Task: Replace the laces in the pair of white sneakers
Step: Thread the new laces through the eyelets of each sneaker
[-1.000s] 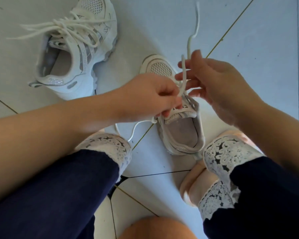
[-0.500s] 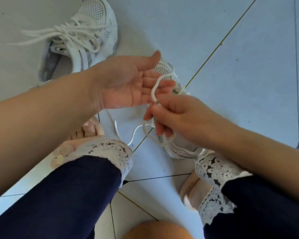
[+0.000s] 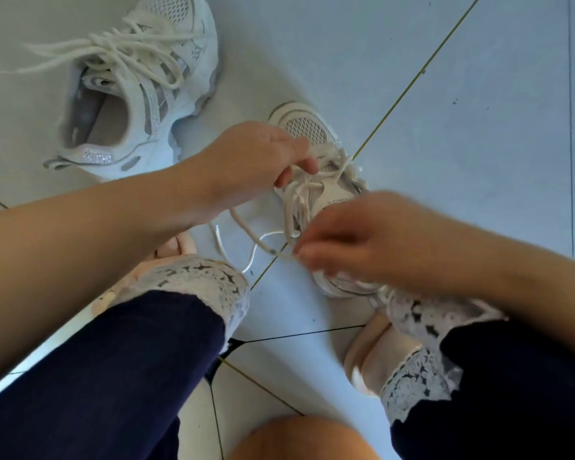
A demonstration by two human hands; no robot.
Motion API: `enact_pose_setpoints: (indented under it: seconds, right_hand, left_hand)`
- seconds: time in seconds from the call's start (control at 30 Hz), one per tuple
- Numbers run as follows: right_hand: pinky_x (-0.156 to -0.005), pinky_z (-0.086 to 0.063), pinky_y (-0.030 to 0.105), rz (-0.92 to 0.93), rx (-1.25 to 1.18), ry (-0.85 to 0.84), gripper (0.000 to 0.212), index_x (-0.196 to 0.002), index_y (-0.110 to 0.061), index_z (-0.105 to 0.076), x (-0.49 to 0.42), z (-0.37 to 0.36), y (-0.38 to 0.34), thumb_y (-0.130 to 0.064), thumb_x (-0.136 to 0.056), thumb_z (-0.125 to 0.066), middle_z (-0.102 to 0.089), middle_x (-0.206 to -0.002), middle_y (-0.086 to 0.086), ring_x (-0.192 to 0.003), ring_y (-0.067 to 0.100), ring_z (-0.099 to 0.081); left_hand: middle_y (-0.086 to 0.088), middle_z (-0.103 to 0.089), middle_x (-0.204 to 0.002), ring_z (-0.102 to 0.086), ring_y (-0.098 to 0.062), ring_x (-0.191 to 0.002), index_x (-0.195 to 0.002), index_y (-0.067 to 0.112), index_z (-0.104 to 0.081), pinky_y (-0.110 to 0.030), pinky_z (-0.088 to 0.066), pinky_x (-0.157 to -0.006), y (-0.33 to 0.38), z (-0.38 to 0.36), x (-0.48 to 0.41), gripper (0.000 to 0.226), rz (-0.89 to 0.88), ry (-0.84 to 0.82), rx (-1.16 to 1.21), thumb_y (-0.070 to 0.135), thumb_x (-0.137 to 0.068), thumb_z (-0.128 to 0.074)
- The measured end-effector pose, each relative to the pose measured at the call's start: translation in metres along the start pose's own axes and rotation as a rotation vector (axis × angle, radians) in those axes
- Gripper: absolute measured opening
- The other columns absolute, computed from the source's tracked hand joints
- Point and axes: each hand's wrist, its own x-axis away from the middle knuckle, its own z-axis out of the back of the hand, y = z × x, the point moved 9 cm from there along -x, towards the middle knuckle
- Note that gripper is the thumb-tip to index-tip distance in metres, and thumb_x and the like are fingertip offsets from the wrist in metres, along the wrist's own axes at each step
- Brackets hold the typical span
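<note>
Under you is a floor (image 3: 462,144) of pale blue-grey tiles, cut by thin grout lines (image 3: 412,79). A yellowish line runs slantwise from the upper right down past your left foot, and a dark one crosses between your feet.

Two white sneakers stand on the floor, upright on their soles and apart from each other. The far sneaker (image 3: 153,141) sits at the upper left, toe away from you, its loose lace ends fanning out to the left. The near sneaker (image 3: 304,127) stands over the yellowish line, toe also away. Just to its left, a stretch of lace (image 3: 251,257) curls on the tile.

Your feet in pale pink slippers rest on the floor too: the left slipper (image 3: 180,250) is near that lace, and the right slipper (image 3: 362,356) is just behind the near sneaker's heel.
</note>
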Motion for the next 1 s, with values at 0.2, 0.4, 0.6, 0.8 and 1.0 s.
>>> enact_pose_setpoints:
  seconds: [0.2, 0.4, 0.6, 0.8, 1.0]
  right_hand:
    - [-0.055, -0.047, 0.013, -0.219, -0.068, 0.442, 0.010, -0.073, -0.027, -0.064, 0.004, 0.067, 0.055, -0.025, -0.082, -0.064, -0.066, -0.057, -0.008, -0.048, -0.005, -0.057]
    - [-0.064, -0.033, 0.006, -0.246, 0.124, 0.467, 0.009, -0.086, -0.030, -0.071, -0.003, 0.054, 0.051, -0.032, -0.080, -0.064, -0.052, -0.063, -0.022, -0.069, 0.002, -0.053]
    - [-0.067, -0.033, 0.023, -0.260, 0.146, 0.467, 0.016, -0.095, -0.032, -0.069, -0.006, 0.048, 0.056, -0.036, -0.080, -0.065, -0.045, -0.069, -0.023, -0.081, 0.004, -0.048]
    - [-0.060, -0.041, 0.006, -0.316, -0.271, 0.560, 0.015, -0.063, -0.030, -0.066, -0.005, 0.042, 0.076, -0.022, -0.075, -0.071, -0.063, -0.062, -0.011, -0.058, -0.005, -0.055]
    - [-0.057, -0.051, 0.016, -0.371, -0.735, 0.599, 0.014, -0.062, -0.019, -0.069, -0.003, 0.024, 0.093, -0.011, -0.073, -0.072, -0.069, -0.061, -0.007, -0.061, 0.003, -0.064]
  left_hand:
    - [0.007, -0.062, -0.061, -0.045, 0.001, -0.040, -0.076, 0.019, -0.067, -0.012, -0.039, -0.042, 0.002, 0.001, 0.002, 0.016, -0.095, 0.100, -0.063, 0.011, -0.087, -0.058]
    - [0.000, -0.067, -0.066, -0.047, 0.000, -0.045, -0.072, 0.020, -0.066, -0.008, -0.034, -0.043, -0.009, -0.001, 0.002, 0.016, -0.064, 0.149, 0.141, 0.006, -0.075, -0.071]
    - [0.014, -0.058, -0.047, -0.050, 0.007, -0.044, -0.065, 0.022, -0.065, -0.004, -0.033, -0.043, -0.015, -0.001, 0.002, 0.019, -0.043, 0.218, 0.166, 0.008, -0.070, -0.076]
    - [0.005, -0.065, -0.064, -0.055, 0.005, -0.052, -0.071, 0.023, -0.065, -0.004, -0.036, -0.047, -0.015, -0.003, 0.004, 0.018, -0.060, 0.215, 0.174, 0.007, -0.072, -0.074]
    - [0.010, -0.066, -0.066, -0.060, 0.003, -0.064, -0.071, 0.028, -0.068, -0.009, -0.047, -0.066, -0.008, -0.006, 0.006, 0.012, -0.118, 0.277, -0.041, 0.018, -0.072, -0.075]
